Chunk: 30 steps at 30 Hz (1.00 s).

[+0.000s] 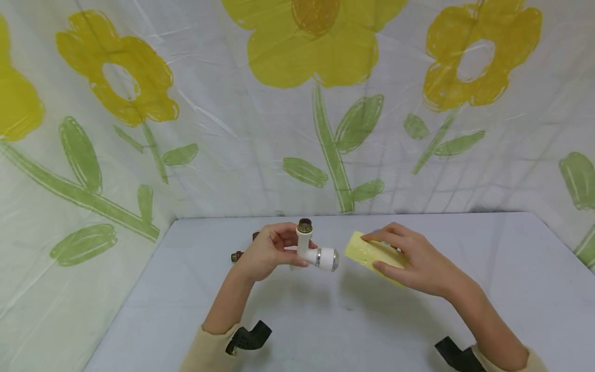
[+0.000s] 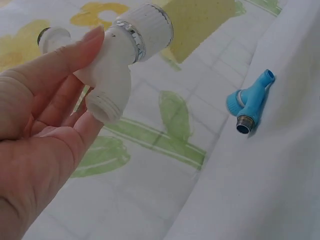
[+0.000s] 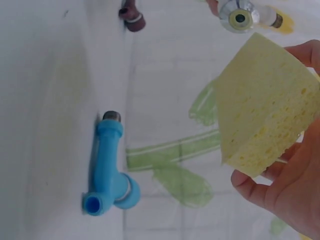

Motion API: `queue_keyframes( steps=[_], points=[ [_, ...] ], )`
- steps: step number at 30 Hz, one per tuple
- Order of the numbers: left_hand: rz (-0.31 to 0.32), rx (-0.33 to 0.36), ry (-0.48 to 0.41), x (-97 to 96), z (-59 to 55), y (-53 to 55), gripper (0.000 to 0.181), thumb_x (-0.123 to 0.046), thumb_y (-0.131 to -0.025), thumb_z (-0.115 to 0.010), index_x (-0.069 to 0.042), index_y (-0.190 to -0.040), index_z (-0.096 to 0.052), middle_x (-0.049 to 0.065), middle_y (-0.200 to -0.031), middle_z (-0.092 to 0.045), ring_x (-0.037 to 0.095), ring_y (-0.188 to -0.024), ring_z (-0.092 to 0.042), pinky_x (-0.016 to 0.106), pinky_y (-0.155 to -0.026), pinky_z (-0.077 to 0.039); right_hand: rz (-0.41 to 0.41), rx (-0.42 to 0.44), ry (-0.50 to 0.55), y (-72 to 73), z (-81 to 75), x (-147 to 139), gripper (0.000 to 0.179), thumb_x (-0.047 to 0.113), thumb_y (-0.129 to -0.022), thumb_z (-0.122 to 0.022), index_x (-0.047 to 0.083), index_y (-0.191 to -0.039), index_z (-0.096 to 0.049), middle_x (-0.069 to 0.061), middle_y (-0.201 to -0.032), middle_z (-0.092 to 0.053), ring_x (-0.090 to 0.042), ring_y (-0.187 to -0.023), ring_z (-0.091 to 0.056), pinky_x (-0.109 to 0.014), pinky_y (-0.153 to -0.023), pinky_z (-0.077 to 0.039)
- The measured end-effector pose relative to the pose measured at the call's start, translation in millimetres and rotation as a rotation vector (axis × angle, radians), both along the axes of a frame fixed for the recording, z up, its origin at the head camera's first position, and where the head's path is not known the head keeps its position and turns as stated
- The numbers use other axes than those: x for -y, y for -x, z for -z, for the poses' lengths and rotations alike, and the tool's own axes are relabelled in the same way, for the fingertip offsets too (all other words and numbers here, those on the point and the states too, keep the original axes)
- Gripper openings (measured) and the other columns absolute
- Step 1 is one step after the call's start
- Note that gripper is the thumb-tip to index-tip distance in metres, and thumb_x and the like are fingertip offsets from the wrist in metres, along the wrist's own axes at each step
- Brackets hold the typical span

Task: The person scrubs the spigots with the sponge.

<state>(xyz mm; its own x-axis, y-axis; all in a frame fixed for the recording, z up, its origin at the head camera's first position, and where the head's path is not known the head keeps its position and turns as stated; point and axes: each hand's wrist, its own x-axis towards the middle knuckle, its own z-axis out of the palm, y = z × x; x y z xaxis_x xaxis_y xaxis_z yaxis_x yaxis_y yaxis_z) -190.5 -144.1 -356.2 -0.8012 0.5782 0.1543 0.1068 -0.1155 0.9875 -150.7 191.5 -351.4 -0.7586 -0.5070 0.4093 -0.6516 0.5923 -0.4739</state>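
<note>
My left hand grips a white angle valve between thumb and fingers, above the table. The valve's brass threaded end points up, and its ribbed white knob with a chrome band faces right. To the right, my right hand holds a yellow sponge by its edges, thumb below and fingers above. A small gap separates the sponge from the knob. In the right wrist view, pores show on the sponge's side; the palm is partly out of frame.
A blue valve lies on the table, mostly hidden behind my right hand in the head view. Behind my left hand is a dark red-brown valve, partly covered. A flower-printed curtain hangs along the table's far edge.
</note>
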Motion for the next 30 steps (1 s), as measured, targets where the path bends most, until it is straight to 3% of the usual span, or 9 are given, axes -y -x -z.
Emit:
queue_keyframes(
  steps=[4, 7, 10, 15, 17, 21, 26, 30],
  points=[
    [-0.071, 0.033, 0.046, -0.5, 2.0, 0.4, 0.047, 0.019, -0.081, -0.075, 0.006, -0.126, -0.065, -0.001, -0.105, -0.076, 0.015, -0.1, -0.072, 0.028, -0.083, -0.061, 0.014, -0.005, -0.01, -1.5, 0.3, -4.7, 0.043, 0.016, -0.092, -0.08, 0.024, -0.133, -0.071, 0.007, -0.12, -0.065, -0.009, -0.1, -0.061, -0.029, -0.077, -0.054],
    [-0.118, 0.084, 0.051, -1.5, 4.9, 1.0, 0.057, 0.019, -0.084, -0.074, 0.011, -0.136, -0.053, 0.001, -0.108, -0.073, 0.016, -0.1, -0.071, 0.029, -0.086, -0.061, 0.029, -0.014, -0.016, -2.5, 0.7, -8.5, 0.043, 0.017, -0.092, -0.081, 0.025, -0.133, -0.071, 0.007, -0.121, -0.065, -0.009, -0.101, -0.061, -0.029, -0.078, -0.054],
    [-0.169, 0.134, 0.045, -2.5, 7.7, 1.2, 0.073, 0.018, -0.085, -0.074, 0.004, -0.148, -0.041, 0.003, -0.109, -0.073, 0.018, -0.099, -0.072, 0.031, -0.087, -0.061, 0.04, -0.02, -0.018, -4.0, 1.2, -12.6, 0.044, 0.017, -0.091, -0.082, 0.026, -0.133, -0.072, 0.009, -0.12, -0.065, -0.008, -0.1, -0.061, -0.029, -0.078, -0.054],
    [-0.2, 0.158, 0.053, -3.3, 12.4, 1.2, 0.103, 0.019, -0.084, -0.076, -0.023, -0.165, -0.029, 0.006, -0.106, -0.074, 0.021, -0.095, -0.075, 0.036, -0.089, -0.062, 0.054, -0.025, -0.02, -6.8, 2.8, -20.4, 0.045, 0.018, -0.09, -0.083, 0.026, -0.133, -0.072, 0.009, -0.119, -0.065, -0.007, -0.099, -0.06, -0.026, -0.075, -0.053],
    [-0.205, 0.155, 0.071, -4.1, 14.4, 1.4, 0.104, 0.018, -0.083, -0.077, -0.027, -0.166, -0.031, 0.005, -0.104, -0.073, 0.021, -0.094, -0.076, 0.037, -0.088, -0.062, 0.063, -0.026, -0.022, -7.9, 3.6, -23.5, 0.046, 0.018, -0.09, -0.084, 0.026, -0.133, -0.072, 0.009, -0.119, -0.065, -0.006, -0.099, -0.059, -0.026, -0.074, -0.053],
    [-0.246, 0.156, 0.101, -6.5, 17.7, 2.0, 0.094, 0.017, -0.082, -0.079, -0.019, -0.16, -0.041, 0.005, -0.103, -0.074, 0.019, -0.091, -0.076, 0.035, -0.086, -0.061, 0.085, -0.026, -0.031, -10.1, 4.9, -29.0, 0.046, 0.018, -0.089, -0.084, 0.027, -0.133, -0.072, 0.011, -0.118, -0.064, -0.004, -0.097, -0.058, -0.026, -0.075, -0.053],
    [-0.341, 0.171, 0.111, -9.4, 23.1, 3.6, 0.078, 0.015, -0.081, -0.081, -0.009, -0.145, -0.044, 0.02, -0.112, -0.072, 0.019, -0.088, -0.075, 0.033, -0.082, -0.062, 0.093, -0.014, -0.026, -12.3, 4.4, -34.0, 0.047, 0.018, -0.09, -0.085, 0.027, -0.134, -0.071, 0.01, -0.118, -0.063, -0.004, -0.094, -0.056, -0.024, -0.071, -0.051],
    [-0.421, 0.198, 0.07, -12.1, 27.1, 5.6, 0.059, 0.013, -0.088, -0.076, -0.005, -0.135, -0.044, 0.025, -0.117, -0.067, 0.018, -0.09, -0.073, 0.032, -0.08, -0.064, 0.1, 0.003, -0.015, -13.5, 3.6, -36.7, 0.046, 0.017, -0.09, -0.085, 0.026, -0.133, -0.072, 0.009, -0.117, -0.063, -0.005, -0.094, -0.056, -0.024, -0.07, -0.051]
  ],
)
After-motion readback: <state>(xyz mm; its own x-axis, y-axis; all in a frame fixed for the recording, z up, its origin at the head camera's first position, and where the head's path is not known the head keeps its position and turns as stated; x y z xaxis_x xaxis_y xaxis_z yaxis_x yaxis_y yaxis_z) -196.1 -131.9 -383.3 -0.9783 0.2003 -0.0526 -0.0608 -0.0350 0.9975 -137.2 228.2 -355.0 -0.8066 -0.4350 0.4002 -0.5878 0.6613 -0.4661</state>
